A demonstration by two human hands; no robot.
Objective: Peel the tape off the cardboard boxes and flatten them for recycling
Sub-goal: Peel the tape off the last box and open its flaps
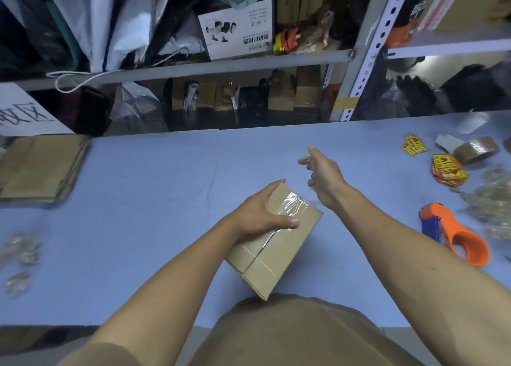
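L hand (pixel 262 213) grips taped box (pixel 279 244) on table (pixel 138 200); R hand (pixel 322 176) raised, maybe pinching tape.

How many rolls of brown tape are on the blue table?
1: the brown tape roll lies near the blue table's far right edge; others may be out of view.

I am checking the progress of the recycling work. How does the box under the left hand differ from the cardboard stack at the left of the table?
The taped cardboard box still has its full box shape; the flattened cardboard stack lies flat on the blue table.
Clear tape shows on the box; none is plain on the stack.
The left hand grips the box; nothing touches the stack.
Both are plain brown cardboard.
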